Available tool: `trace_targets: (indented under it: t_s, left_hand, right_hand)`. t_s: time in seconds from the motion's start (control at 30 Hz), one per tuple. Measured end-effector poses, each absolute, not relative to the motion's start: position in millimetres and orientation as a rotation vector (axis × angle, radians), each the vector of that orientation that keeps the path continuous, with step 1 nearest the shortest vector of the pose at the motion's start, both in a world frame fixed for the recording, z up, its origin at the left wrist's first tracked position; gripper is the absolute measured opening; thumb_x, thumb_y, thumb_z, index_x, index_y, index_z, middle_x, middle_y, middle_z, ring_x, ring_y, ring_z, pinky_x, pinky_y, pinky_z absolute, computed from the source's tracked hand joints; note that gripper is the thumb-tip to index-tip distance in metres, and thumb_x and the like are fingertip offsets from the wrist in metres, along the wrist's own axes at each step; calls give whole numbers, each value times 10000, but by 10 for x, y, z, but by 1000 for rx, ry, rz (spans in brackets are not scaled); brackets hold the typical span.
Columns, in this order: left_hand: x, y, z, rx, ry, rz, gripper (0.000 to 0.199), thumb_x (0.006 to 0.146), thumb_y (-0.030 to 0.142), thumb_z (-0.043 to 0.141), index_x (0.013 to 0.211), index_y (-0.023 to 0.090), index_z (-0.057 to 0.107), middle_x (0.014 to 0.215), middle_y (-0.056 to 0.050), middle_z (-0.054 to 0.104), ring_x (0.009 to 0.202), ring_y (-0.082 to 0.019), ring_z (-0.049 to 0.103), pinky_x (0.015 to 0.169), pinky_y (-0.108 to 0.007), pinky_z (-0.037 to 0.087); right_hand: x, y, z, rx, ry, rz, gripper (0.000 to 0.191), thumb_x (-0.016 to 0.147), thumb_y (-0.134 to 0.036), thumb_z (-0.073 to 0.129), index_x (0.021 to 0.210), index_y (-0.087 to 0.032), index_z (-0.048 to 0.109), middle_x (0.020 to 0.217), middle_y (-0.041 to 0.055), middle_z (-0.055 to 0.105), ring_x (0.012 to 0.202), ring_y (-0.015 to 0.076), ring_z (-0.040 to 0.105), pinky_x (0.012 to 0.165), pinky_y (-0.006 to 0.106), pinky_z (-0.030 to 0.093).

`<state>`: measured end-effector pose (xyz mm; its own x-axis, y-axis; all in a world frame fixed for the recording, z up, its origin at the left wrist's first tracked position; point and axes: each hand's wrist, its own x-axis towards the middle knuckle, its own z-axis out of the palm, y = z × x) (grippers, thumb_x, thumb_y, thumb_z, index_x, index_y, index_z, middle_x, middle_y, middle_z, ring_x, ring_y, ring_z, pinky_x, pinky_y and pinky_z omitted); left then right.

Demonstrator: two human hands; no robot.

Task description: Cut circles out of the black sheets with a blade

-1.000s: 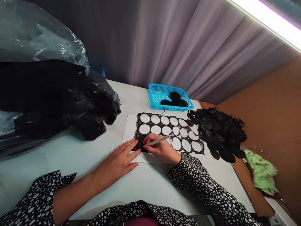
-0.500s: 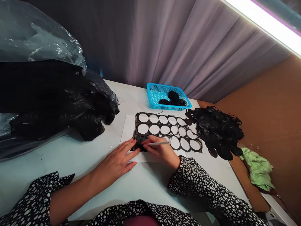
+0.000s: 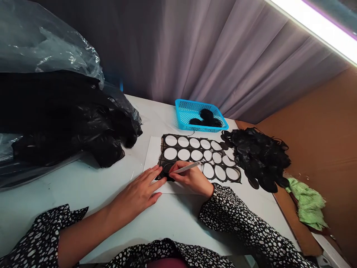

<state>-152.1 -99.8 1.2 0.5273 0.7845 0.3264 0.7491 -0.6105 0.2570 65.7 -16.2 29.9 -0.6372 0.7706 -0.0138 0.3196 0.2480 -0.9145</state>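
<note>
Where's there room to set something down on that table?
Bare table shows between the black bundle and blue basket, and between the forearms. Crowded: left hand, right hand and holed sheet sit together, the black pile beside.

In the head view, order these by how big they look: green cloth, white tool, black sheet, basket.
1. Black sheet
2. Basket and green cloth: too alike to rank
3. White tool
</note>
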Motion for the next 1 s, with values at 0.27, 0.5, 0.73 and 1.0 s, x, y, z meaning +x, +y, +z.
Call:
trace_targets:
  t_s: [0.27, 0.5, 0.73, 1.0]
  left_hand:
    - [-1523, -997, -16, 2655, 1341, 663, 324, 978, 262, 491, 1283, 211, 587, 1433, -126, 515, 1351, -275, 467, 1061, -453, 475]
    - [-1515, -997, 4, 2652, 1344, 669, 327, 975, 245, 490, 1287, 211, 583, 1432, -127, 514, 1340, -278, 480, 1063, -456, 473]
    - [-1514, -1011, 1, 2600, 1353, 663, 332, 975, 246, 493, 1295, 225, 577, 1461, -105, 489, 1365, -271, 448, 1089, -448, 452]
    - [-1524, -1003, -8, 2627, 1353, 633, 346, 967, 228, 480, 1304, 221, 560, 1452, -125, 497, 1366, -267, 448, 1084, -454, 461]
  right_hand:
    - [657, -189, 304, -992, -2072, 1342, 169, 866, -245, 624, 715, -184, 578, 806, 21, 672, 710, 135, 583, 643, 258, 451]
    - [653, -185, 264, -986, -2118, 1275, 146, 866, -222, 626, 730, -185, 586, 807, 20, 665, 717, 139, 588, 639, 256, 450]
    - [628, -329, 268, -992, -2348, 846, 112, 896, -180, 595, 788, -201, 576, 977, 68, 696, 844, 195, 613, 752, 333, 476]
    - [609, -481, 121, -849, -2578, 384, 166, 988, -158, 439, 973, -198, 599, 1133, 114, 694, 986, 252, 601, 847, 414, 472]
